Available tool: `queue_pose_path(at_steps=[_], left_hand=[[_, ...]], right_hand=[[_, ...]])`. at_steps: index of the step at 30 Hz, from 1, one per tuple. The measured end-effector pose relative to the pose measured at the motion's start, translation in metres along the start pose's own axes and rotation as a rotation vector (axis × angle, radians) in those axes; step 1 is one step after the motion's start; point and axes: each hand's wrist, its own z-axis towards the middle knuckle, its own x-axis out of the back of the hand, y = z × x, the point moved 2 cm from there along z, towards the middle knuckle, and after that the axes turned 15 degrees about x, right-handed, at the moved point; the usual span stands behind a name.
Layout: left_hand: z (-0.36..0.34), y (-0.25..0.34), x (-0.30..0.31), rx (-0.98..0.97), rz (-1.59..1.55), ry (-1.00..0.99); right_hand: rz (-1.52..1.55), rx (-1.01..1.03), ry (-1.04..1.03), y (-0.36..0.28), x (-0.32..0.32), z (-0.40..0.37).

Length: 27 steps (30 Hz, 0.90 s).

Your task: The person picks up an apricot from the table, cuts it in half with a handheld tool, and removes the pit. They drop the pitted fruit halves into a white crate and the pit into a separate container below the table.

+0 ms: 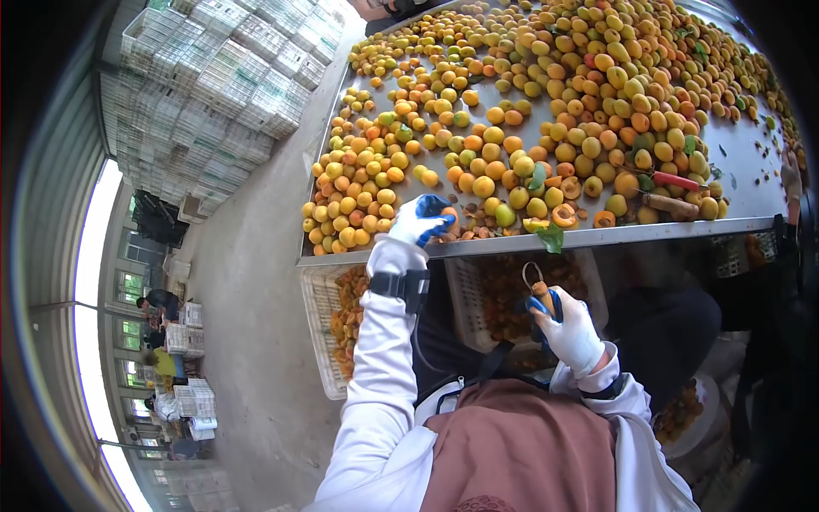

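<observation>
Floor (pixel 247 358) of grey concrete stretches along the left side, with a tall stack of pale crates (pixel 213 77) at the upper left. Beside it stands the metal tabletop (pixel 742 162), carrying a spread of yellow and orange apricots (pixel 614 94), heaped thickest toward the upper right. Below its near edge, the left basket (pixel 320 316) and the middle basket (pixel 465 299) both hold orange pieces of fruit. The person's left hand (pixel 420 220), in a white and blue glove, is at the near edge, its fingers closed around a single apricot (pixel 451 218). The right hand (pixel 573 333), gloved alike, is below that edge, fingers wrapped around a wooden-handled tool (pixel 539 290) with a metal loop. A red handle (pixel 676 181) and a brown handle (pixel 670 206) lie among the fruit. Cut apricot halves (pixel 563 215) lie near the edge, close to a green leaf (pixel 553 239) that hangs over it.
</observation>
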Motion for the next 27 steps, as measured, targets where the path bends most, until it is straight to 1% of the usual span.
queue_pose_path(at_steps=[1, 3, 5, 6, 7, 9, 11, 13, 14, 15, 17, 18, 19, 21, 22, 23, 25, 26, 27], left_hand=[[-0.022, -0.001, -0.005, -0.045, -0.355, -0.064], [-0.043, -0.003, -0.012, -0.152, -0.827, -0.188], [-0.040, -0.011, -0.018, -0.164, -1.188, -0.329], [-0.041, -0.015, -0.021, -0.166, -1.228, -0.398], [-0.040, -0.020, -0.027, -0.168, -1.230, -0.397], [-0.048, -0.014, -0.047, -0.116, -1.351, -0.434], [-0.057, -0.009, -0.068, -0.092, -1.348, -0.486], [-0.060, -0.015, -0.087, 0.016, -1.312, -0.416], [-0.058, -0.019, -0.093, 0.023, -1.246, -0.427], [-0.057, -0.022, -0.100, 0.032, -1.251, -0.434], [-0.058, -0.024, -0.117, 0.006, -1.165, -0.509], [-0.062, -0.024, -0.127, 0.057, -1.149, -0.416], [-0.065, -0.025, -0.134, 0.065, -1.153, -0.422], [-0.073, -0.017, -0.146, 0.024, -1.026, -0.460], [-0.079, -0.010, -0.150, 0.096, -0.879, -0.270], [-0.082, -0.008, -0.153, 0.100, -0.881, -0.271], [-0.086, -0.005, -0.154, 0.001, -0.569, -0.172], [-0.090, 0.000, -0.154, 0.048, -0.545, -0.171], [-0.091, 0.002, -0.157, 0.050, -0.544, -0.171]], right_hand=[[0.007, -0.012, -0.014, -0.002, -0.001, 0.000], [0.002, 0.002, -0.025, -0.002, -0.002, 0.001], [-0.007, 0.016, -0.038, -0.003, -0.006, 0.001], [-0.012, 0.028, -0.035, -0.003, -0.007, 0.001], [-0.020, 0.037, -0.031, -0.004, -0.008, 0.001], [-0.012, 0.057, -0.024, -0.002, -0.009, 0.000], [-0.009, 0.069, -0.014, -0.002, -0.007, -0.001], [0.070, 0.029, -0.046, -0.005, -0.007, -0.001], [0.071, 0.045, -0.045, -0.003, -0.008, -0.001], [0.066, 0.034, -0.042, -0.003, -0.009, -0.001], [0.173, -0.081, -0.074, 0.000, -0.011, 0.000], [0.178, -0.077, -0.066, 0.004, -0.013, -0.001], [0.174, -0.086, -0.063, 0.003, -0.012, -0.001], [0.098, -0.057, -0.067, -0.003, -0.010, 0.001], [0.014, 0.037, -0.038, -0.002, -0.011, 0.000], [0.013, 0.032, -0.039, 0.000, -0.011, 0.000], [-0.155, 0.121, -0.024, 0.000, -0.011, -0.001], [-0.154, 0.120, -0.025, 0.002, -0.012, -0.002], [-0.194, 0.124, -0.034, 0.004, -0.013, -0.003]])
